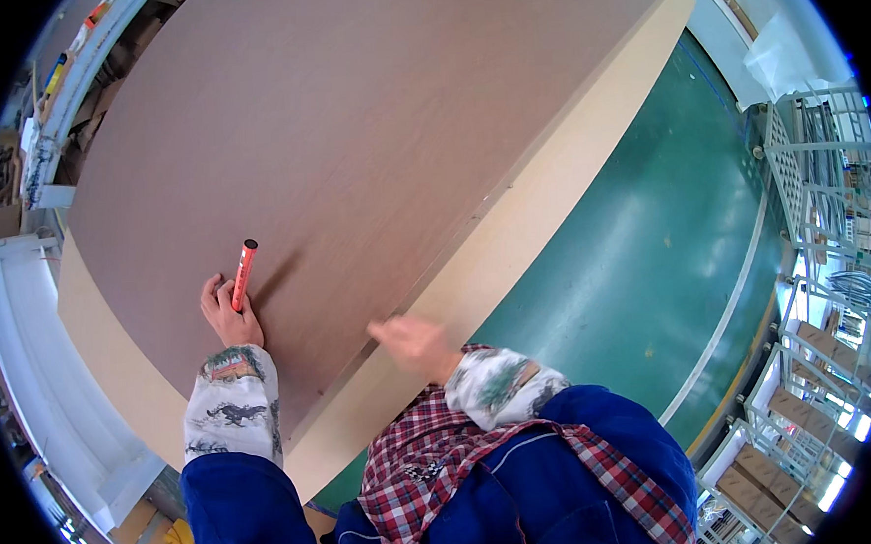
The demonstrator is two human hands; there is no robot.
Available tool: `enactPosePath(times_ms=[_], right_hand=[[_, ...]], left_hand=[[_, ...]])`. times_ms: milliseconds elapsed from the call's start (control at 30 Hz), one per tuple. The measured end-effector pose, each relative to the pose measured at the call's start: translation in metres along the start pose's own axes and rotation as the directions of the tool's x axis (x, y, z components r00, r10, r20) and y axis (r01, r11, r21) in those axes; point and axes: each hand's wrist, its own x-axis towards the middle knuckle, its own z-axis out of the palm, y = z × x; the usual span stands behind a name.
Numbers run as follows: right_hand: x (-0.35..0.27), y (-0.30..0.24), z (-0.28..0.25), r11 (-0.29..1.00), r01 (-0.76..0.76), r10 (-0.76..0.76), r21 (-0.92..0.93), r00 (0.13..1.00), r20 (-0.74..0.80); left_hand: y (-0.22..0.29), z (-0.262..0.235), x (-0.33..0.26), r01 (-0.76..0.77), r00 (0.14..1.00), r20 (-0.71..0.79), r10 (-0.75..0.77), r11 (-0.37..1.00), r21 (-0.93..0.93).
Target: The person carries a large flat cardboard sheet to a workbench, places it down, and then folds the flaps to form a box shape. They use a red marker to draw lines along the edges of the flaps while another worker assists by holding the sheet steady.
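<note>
My left hand (pixel 229 312) is closed around a red marker (pixel 242 272), its black end pointing up and away from me. That hand rests at the near left of a large brown board (pixel 349 129), and a shadow falls on the board beside the marker. My right hand (pixel 418 344) is over the board's near right edge, its fingers pointing left. Motion blurs those fingers, so I cannot make out whether they hold anything. Under the brown board lies a pale tan sheet (pixel 522 238), showing as a strip along the right edge and at the lower left.
Green floor (pixel 642 261) with a white line (pixel 720 341) runs along the right. Beyond it stand white wire racks (pixel 792 401) holding brown boxes (pixel 807 410). White panels (pixel 51 361) lie at the left, near a yellow item (pixel 180 538). Clear plastic sheeting (pixel 788 52) hangs at the far right.
</note>
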Motion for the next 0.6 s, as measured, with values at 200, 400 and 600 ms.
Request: enactPosePath(times_ms=[200,400,600], right_hand=[[0.010,0.018,-0.030,0.947,-0.288,0.304,0.143,0.947,-0.101],[0.018,0.062,-0.062,0.977,-0.203,0.210,0.064,0.964,-0.164],[0.033,0.103,-0.055,0.999,-0.034,0.033,0.001,0.984,-0.173]], left_hand=[[-0.013,0.004,-0.004,-0.020,1.000,0.001,0.020,1.000,0.007],[0.022,0.011,0.019,0.090,0.995,0.021,-0.094,0.987,0.136],[0.175,0.129,0.096,0.016,0.997,-0.080,-0.019,0.999,-0.039]])
